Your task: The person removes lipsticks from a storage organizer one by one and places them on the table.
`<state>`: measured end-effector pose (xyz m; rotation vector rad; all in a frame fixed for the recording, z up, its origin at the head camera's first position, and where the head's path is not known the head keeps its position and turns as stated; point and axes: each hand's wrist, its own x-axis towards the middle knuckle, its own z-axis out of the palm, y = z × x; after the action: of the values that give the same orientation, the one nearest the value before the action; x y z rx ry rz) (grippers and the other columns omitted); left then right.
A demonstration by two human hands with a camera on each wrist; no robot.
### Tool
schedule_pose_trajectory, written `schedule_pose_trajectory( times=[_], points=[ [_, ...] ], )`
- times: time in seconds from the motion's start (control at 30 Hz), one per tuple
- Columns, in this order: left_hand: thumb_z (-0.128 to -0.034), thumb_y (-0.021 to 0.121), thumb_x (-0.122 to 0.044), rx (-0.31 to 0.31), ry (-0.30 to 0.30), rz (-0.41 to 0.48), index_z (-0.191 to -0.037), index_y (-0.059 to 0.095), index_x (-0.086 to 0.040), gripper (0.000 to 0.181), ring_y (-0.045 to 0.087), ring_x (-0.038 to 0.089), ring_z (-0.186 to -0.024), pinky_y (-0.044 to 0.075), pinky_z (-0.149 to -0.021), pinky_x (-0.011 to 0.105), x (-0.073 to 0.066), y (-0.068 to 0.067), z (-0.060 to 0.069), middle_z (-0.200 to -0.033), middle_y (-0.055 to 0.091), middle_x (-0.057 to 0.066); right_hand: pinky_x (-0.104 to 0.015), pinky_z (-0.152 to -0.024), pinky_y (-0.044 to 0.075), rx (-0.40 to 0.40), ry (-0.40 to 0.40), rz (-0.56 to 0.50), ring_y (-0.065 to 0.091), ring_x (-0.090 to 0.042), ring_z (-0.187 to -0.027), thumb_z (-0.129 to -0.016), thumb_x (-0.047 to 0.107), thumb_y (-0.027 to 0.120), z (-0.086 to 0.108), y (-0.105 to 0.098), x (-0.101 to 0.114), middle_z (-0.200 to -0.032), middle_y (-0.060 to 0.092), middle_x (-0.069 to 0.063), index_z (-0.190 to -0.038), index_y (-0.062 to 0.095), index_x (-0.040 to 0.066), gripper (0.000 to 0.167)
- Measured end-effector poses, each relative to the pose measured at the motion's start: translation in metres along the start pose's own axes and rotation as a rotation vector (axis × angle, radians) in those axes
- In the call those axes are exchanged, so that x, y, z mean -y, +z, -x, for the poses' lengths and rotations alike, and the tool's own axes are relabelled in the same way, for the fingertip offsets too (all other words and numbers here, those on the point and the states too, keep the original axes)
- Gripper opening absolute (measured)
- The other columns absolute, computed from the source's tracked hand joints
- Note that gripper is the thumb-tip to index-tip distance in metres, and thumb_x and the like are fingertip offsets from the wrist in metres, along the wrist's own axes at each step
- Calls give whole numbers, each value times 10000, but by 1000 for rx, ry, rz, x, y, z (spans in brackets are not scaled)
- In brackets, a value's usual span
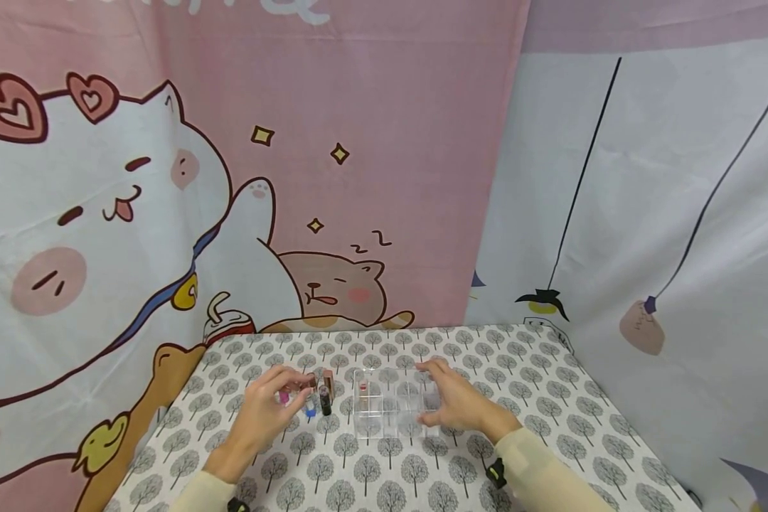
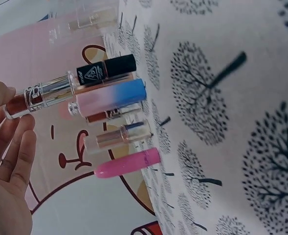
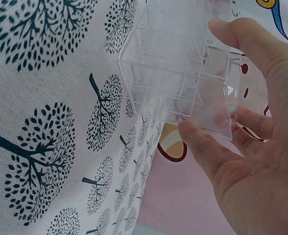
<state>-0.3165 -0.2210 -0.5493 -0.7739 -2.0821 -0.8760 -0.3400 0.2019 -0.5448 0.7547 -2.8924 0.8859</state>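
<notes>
My left hand (image 1: 262, 409) pinches a lip gloss tube (image 2: 41, 95) by its dark reddish end, thumb against fingers. Its silver part points toward a group of upright lip products. Among these are a black tube (image 2: 106, 71), a pink-and-blue tube (image 2: 112, 97), a clear tube with a gold-toned part (image 2: 117, 137) and a bright pink tube (image 2: 127, 164). My right hand (image 1: 457, 400) grips the right end of a clear divided organizer (image 3: 158, 73), thumb on one side and fingers on the other. One small red-topped tube (image 1: 363, 388) stands in a left compartment.
The table is covered by a white cloth (image 1: 416, 469) printed with grey trees. Behind it hangs a pink curtain (image 1: 397, 178) with cartoon animals, and a pale curtain (image 1: 582, 213) hangs on the right. A copper-toned tube (image 1: 329, 382) stands left of the organizer.
</notes>
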Motion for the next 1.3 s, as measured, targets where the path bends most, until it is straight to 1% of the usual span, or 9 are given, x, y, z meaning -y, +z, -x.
schedule_pose_trajectory(
  times=[0.1, 0.23, 0.3, 0.47, 0.53, 0.73, 0.87, 1.07, 1.3],
  points=[
    [-816, 992, 98, -3, 11, 13, -1096, 849, -45, 346, 720, 124, -770, 624, -718, 115, 5, -1, 2, -1059, 813, 42, -716, -1260, 568, -4, -7, 8, 658, -438, -1486, -858, 345, 1047, 0, 0, 0, -1755, 528, -173, -1759, 451, 137, 1100],
    [-806, 987, 115, 10, 6, 17, -1085, 842, -46, 353, 762, 143, -776, 654, -735, 129, 11, -2, 6, -1086, 825, 56, -718, -1259, 568, -7, -17, 11, 662, -440, -1477, -857, 344, 1047, 1, -1, 1, -1746, 534, -179, -1753, 456, 120, 1097],
    [-802, 990, 112, 20, -8, 5, -1088, 844, -51, 360, 771, 122, -783, 675, -725, 164, 15, -3, 8, -1093, 829, 47, -712, -1253, 575, -6, -18, 14, 667, -435, -1471, -859, 347, 1046, 1, -1, 1, -1741, 537, -173, -1755, 453, 120, 1098],
    [-799, 1005, 88, 36, -38, -50, -1094, 856, -57, 361, 762, 77, -793, 727, -711, 308, 24, -4, 13, -1076, 824, 30, -696, -1248, 587, -2, -14, 16, 666, -427, -1474, -861, 352, 1044, 1, -2, 0, -1741, 536, -164, -1762, 445, 132, 1104],
    [-808, 1003, 83, 45, -57, -61, -1099, 859, -59, 354, 766, 87, -798, 735, -717, 342, 26, -5, 15, -1070, 820, 36, -692, -1251, 586, -2, -14, 13, 664, -424, -1479, -862, 358, 1043, 1, -2, -1, -1745, 533, -165, -1761, 446, 130, 1103],
    [-830, 995, 74, 75, -122, -98, -1095, 858, -53, 324, 779, 108, -822, 737, -746, 339, 28, -6, 17, -1054, 816, 68, -698, -1262, 575, -2, -15, 7, 658, -431, -1487, -866, 388, 1034, -1, -1, -2, -1756, 525, -170, -1764, 439, 127, 1108],
    [-835, 996, 71, 101, -189, -136, -1087, 862, -57, 314, 784, 138, -832, 744, -765, 355, 26, -5, 17, -1045, 805, 61, -700, -1251, 583, -3, -13, 2, 659, -423, -1487, -865, 377, 1037, 0, 0, -2, -1756, 526, -167, -1763, 440, 126, 1107],
    [-859, 973, 78, 141, -272, -152, -1100, 864, -42, 291, 808, 194, -880, 752, -813, 362, 27, -3, 16, -1085, 810, 92, -709, -1246, 583, -3, -5, -5, 654, -422, -1498, -863, 359, 1041, 0, 1, -2, -1759, 530, -152, -1763, 444, 143, 1101],
    [-874, 963, 78, 166, -321, -149, -1093, 868, -39, 265, 807, 182, -877, 750, -815, 343, 30, 0, 14, -1080, 808, 97, -714, -1259, 571, -3, -10, 2, 650, -434, -1504, -858, 370, 1042, 0, 0, -2, -1760, 532, -159, -1756, 450, 131, 1102]
  ],
)
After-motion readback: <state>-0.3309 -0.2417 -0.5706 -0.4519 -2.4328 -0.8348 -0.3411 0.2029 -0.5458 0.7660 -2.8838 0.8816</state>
